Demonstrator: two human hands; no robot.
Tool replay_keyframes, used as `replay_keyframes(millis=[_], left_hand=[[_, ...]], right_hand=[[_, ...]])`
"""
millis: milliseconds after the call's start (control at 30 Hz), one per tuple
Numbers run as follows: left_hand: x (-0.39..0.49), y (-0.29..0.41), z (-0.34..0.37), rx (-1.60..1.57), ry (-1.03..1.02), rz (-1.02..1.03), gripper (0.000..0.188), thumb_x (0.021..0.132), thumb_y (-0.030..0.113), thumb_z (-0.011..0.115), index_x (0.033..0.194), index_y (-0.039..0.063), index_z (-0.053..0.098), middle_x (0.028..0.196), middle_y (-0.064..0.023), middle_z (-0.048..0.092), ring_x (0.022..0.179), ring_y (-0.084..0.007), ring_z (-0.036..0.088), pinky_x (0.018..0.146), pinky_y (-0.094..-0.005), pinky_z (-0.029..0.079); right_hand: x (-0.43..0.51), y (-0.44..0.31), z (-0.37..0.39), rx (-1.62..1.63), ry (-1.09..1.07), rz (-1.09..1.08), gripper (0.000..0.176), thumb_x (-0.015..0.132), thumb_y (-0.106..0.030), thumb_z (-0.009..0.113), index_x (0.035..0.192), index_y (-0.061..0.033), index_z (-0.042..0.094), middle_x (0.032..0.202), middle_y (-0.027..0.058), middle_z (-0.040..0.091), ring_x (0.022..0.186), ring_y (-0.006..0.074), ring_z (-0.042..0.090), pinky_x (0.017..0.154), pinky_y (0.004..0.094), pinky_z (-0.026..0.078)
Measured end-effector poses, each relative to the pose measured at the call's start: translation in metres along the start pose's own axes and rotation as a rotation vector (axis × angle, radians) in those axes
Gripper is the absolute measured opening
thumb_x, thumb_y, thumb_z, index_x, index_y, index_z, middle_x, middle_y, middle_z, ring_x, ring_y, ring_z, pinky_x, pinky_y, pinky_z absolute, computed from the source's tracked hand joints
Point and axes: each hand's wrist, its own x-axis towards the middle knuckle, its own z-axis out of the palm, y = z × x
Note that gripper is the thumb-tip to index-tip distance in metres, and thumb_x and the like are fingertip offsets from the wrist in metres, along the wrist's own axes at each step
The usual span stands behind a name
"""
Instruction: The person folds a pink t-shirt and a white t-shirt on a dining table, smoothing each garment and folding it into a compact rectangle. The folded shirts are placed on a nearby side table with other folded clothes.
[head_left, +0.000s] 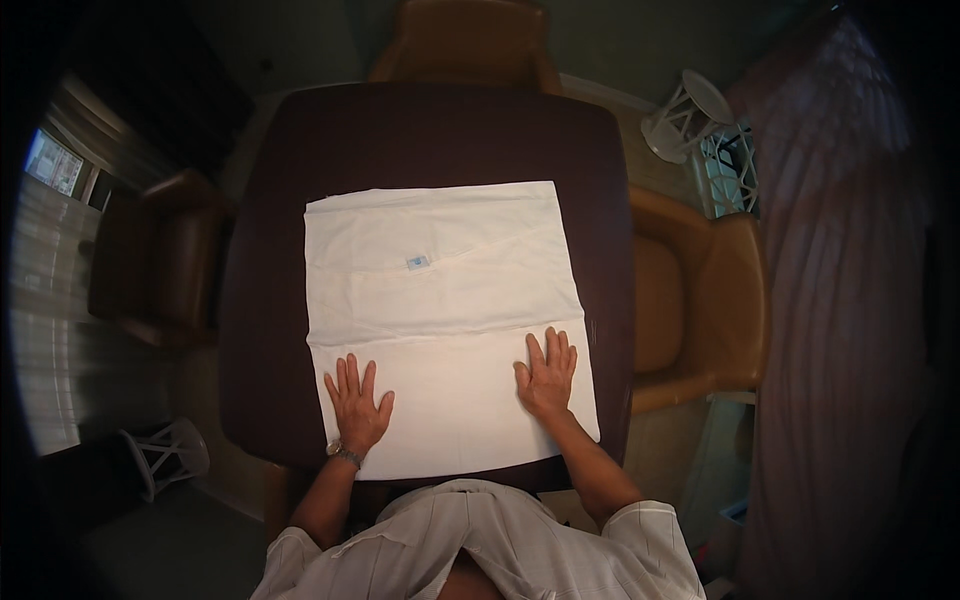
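A white cloth garment (450, 300), folded into a rough rectangle, lies flat over the front and middle of a dark table (450, 135). A small label with blue marks (417, 262) shows near the middle of its upper part. My left hand (359, 409) rests palm down on the cloth's lower left, fingers spread, with a metal wristwatch at the wrist. Palm down on the lower right side is my right hand (549, 379), its fingers apart. A crease runs across the cloth just beyond both hands.
Brown leather armchairs stand at the table's far side (469, 41), right (697, 292) and left (176, 262). White lattice stools are at upper right (690, 116) and lower left (169, 457). Curtains (832, 337) hang on the right, with sheer curtains (49, 300) on the left.
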Motion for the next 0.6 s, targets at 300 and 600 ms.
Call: replay_keyframes(millis=[300,600], left_hand=[[0.182,-0.086,-0.067,-0.178,0.291,-0.002,0.038,0.103,0.003,0.076,0.140,-0.005,0.071,0.148,-0.0282,0.066,0.136,-0.0456,0.067,0.113,-0.0512,0.058],[0.373,-0.180,-0.009,-0.131,0.033,-0.124,0.072,0.094,0.012,0.088,0.156,0.002,0.055,0.142,-0.0240,0.069,0.121,-0.0425,0.074,0.102,-0.0497,0.063]], right_hand=[[0.194,0.034,-0.050,0.091,0.143,-0.159,0.046,0.100,-0.004,0.075,0.146,-0.0038,0.067,0.155,0.0235,0.061,0.134,0.0457,0.066,0.113,0.0534,0.056],[0.370,0.043,-0.011,-0.018,-0.178,0.127,0.060,0.102,-0.009,0.075,0.159,-0.0159,0.057,0.172,0.0198,0.048,0.142,0.0451,0.066,0.118,0.0540,0.058]])
